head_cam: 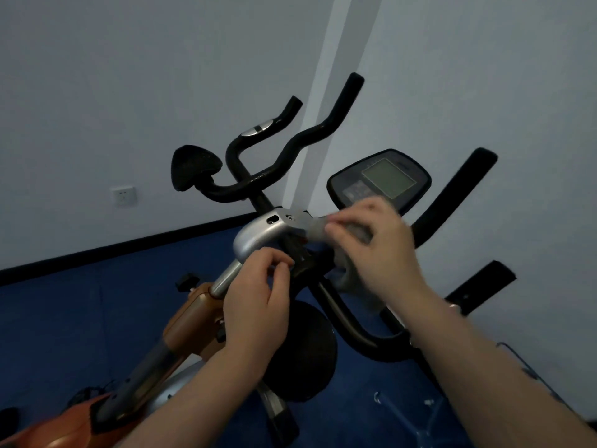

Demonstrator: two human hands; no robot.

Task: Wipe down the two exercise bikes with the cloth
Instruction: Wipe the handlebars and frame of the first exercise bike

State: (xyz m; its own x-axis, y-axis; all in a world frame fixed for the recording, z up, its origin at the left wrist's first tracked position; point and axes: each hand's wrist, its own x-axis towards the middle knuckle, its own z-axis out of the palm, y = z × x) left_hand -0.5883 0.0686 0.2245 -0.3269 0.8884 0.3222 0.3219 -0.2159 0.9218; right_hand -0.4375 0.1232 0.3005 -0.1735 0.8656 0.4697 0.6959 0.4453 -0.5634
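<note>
Right hand (374, 240) grip: fingers pinched together on the grey cloth (347, 232), pressing it against the silver bracket (261, 236) under the black handlebars (277, 163) of the near, orange-framed bike (190, 318). Part of the cloth hangs below the palm. The hand is motion-blurred, so exact finger placement is unclear.

Left hand (258, 305) grip: thumb and fingers curled close at the silver post (226, 279), just below the bracket; can't tell if they actually clamp it. No cloth in it.

Second bike sits right and farther back: console (379, 181) with grey screen, black handles (452, 202) beside it. Looks not yet reached.

Risks, my read:
- The bracket has slots and a screw head; the cloth could snag there.
- The loose tail could catch on the knob hardware below.
- If the left hand isn't bracing, the bars may swivel under wiping pressure.
- The second bike's console is close by on the right; a wide stroke could hit its buttons.
</note>
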